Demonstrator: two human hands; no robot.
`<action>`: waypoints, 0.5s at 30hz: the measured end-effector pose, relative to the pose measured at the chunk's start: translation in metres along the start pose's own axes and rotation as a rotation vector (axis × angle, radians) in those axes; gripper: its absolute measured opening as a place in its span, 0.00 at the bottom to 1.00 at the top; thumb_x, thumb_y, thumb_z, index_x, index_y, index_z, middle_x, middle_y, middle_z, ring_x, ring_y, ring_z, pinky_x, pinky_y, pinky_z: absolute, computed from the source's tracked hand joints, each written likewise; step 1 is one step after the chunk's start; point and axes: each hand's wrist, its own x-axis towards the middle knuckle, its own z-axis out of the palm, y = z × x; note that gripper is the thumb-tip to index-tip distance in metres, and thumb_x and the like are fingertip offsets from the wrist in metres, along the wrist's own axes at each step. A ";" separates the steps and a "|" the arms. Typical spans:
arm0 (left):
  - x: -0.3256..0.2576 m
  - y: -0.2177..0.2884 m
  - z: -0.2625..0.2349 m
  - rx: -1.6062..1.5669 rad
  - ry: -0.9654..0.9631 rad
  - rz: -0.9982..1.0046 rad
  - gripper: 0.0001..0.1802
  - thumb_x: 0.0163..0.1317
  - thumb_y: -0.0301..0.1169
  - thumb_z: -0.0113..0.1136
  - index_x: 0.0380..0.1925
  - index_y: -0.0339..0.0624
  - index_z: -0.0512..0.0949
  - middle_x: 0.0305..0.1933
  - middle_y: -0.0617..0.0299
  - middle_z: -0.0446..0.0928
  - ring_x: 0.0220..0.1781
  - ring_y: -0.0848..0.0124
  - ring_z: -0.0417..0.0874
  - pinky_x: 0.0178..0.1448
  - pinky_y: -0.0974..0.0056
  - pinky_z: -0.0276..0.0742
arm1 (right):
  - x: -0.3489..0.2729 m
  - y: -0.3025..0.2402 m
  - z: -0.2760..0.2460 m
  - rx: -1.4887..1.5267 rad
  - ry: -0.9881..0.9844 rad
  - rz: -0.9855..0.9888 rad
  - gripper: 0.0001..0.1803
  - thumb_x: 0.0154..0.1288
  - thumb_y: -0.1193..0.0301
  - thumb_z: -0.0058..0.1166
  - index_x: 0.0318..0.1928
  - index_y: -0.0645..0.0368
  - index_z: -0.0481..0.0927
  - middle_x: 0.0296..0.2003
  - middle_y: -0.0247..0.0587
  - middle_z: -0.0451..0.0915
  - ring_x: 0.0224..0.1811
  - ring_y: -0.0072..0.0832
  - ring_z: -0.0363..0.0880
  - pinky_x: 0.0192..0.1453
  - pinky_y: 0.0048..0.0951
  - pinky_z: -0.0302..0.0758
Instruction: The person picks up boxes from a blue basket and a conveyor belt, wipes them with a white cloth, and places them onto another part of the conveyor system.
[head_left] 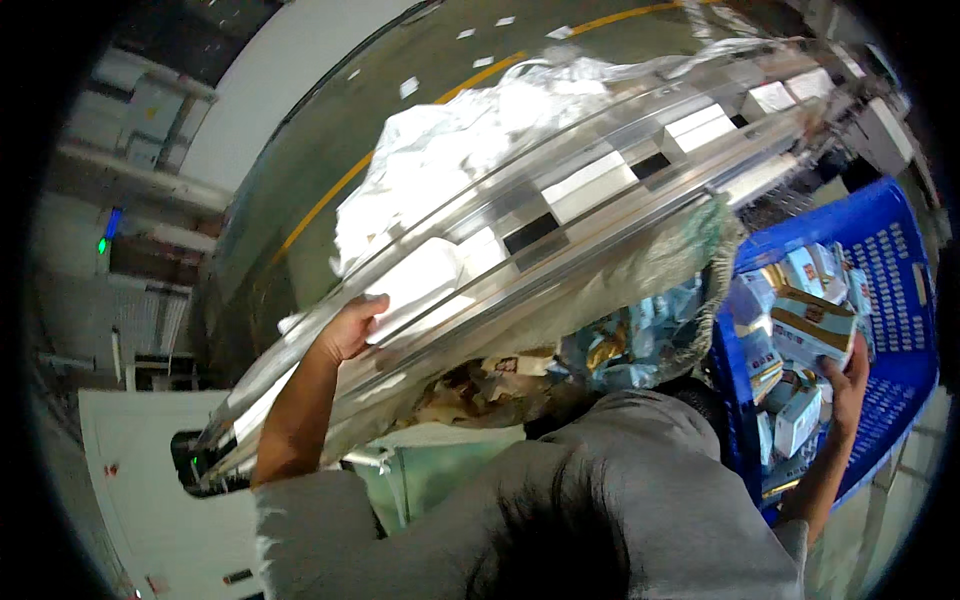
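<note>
My left hand (350, 328) is at the near end of a long conveyor (590, 245) with clear side rails. Its visible fingers are apart, next to a white box (420, 283); whether they touch it I cannot tell. Over on the right, my right hand (848, 385) grips a light-blue and brown carton (814, 325) by its lower right edge. That carton is tilted above several similar small cartons (797, 420) inside a blue plastic basket (893, 300). Further white boxes (590, 187) sit spaced along the conveyor.
A pale woven sack (650, 265) hangs below the conveyor, with crumpled blue and brown packaging (625, 340) in it. Beyond the conveyor lies a heap of white material (450, 140). White scraps (409, 88) dot the green floor near a yellow line (325, 205).
</note>
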 end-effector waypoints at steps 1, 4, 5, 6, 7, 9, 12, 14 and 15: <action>0.023 -0.003 0.000 0.065 -0.143 0.023 0.25 0.47 0.48 0.55 0.35 0.38 0.68 0.17 0.65 0.66 0.17 0.74 0.66 0.22 0.68 0.64 | -0.002 -0.001 0.002 -0.079 -0.038 -0.063 0.28 0.40 0.82 0.48 0.48 0.64 0.63 0.41 0.38 0.68 0.43 0.25 0.66 0.49 0.25 0.61; 0.055 0.020 0.026 -0.037 -0.521 -0.027 0.19 0.50 0.46 0.53 0.25 0.39 0.70 0.15 0.65 0.66 0.12 0.74 0.64 0.15 0.66 0.59 | -0.020 -0.027 0.023 -0.082 -0.004 -0.019 0.29 0.39 0.74 0.53 0.48 0.64 0.64 0.41 0.37 0.68 0.43 0.26 0.65 0.50 0.26 0.60; 0.056 0.025 0.042 -0.069 -0.501 0.002 0.18 0.50 0.45 0.54 0.26 0.38 0.71 0.18 0.63 0.69 0.16 0.73 0.67 0.19 0.67 0.62 | -0.027 -0.031 0.024 -0.052 0.012 -0.055 0.31 0.39 0.68 0.56 0.48 0.63 0.64 0.40 0.36 0.68 0.43 0.26 0.65 0.50 0.26 0.59; 0.055 0.030 0.057 -0.102 -0.477 0.035 0.18 0.51 0.43 0.54 0.27 0.37 0.72 0.21 0.62 0.71 0.20 0.73 0.71 0.23 0.67 0.65 | -0.035 -0.038 0.020 -0.072 0.030 -0.098 0.33 0.39 0.63 0.58 0.48 0.64 0.65 0.41 0.37 0.67 0.45 0.26 0.65 0.49 0.26 0.60; 0.053 0.030 0.068 -0.121 -0.378 0.083 0.18 0.52 0.43 0.53 0.27 0.36 0.72 0.23 0.60 0.72 0.22 0.71 0.72 0.26 0.66 0.67 | -0.047 -0.036 0.011 0.020 0.025 -0.035 0.36 0.40 0.60 0.59 0.49 0.64 0.63 0.43 0.38 0.67 0.46 0.27 0.66 0.49 0.26 0.61; 0.044 0.030 0.091 -0.138 -0.167 0.183 0.18 0.53 0.43 0.51 0.27 0.35 0.73 0.25 0.57 0.75 0.27 0.68 0.75 0.33 0.64 0.69 | -0.069 -0.031 0.001 0.219 0.179 0.021 0.40 0.40 0.57 0.60 0.51 0.65 0.60 0.45 0.41 0.67 0.48 0.29 0.66 0.50 0.28 0.62; 0.082 0.060 0.122 0.605 -0.229 0.080 0.29 0.56 0.46 0.45 0.03 0.37 0.65 0.07 0.55 0.65 0.10 0.67 0.65 0.18 0.61 0.62 | -0.065 -0.019 -0.003 0.509 0.291 0.026 0.43 0.36 0.57 0.60 0.51 0.65 0.58 0.44 0.42 0.67 0.47 0.32 0.66 0.50 0.31 0.63; 0.080 0.098 0.174 0.941 -0.409 0.413 0.25 0.51 0.41 0.46 0.03 0.35 0.66 0.08 0.56 0.65 0.10 0.66 0.66 0.18 0.62 0.62 | -0.040 -0.035 0.013 0.562 0.187 0.009 0.37 0.39 0.63 0.58 0.51 0.65 0.59 0.43 0.41 0.68 0.46 0.31 0.67 0.47 0.31 0.66; 0.078 0.102 0.196 1.047 -0.281 0.519 0.22 0.50 0.38 0.47 0.05 0.33 0.69 0.10 0.53 0.68 0.12 0.68 0.69 0.20 0.63 0.65 | -0.029 -0.040 0.022 0.464 0.132 0.018 0.36 0.38 0.66 0.59 0.50 0.65 0.60 0.44 0.41 0.67 0.46 0.29 0.66 0.50 0.29 0.63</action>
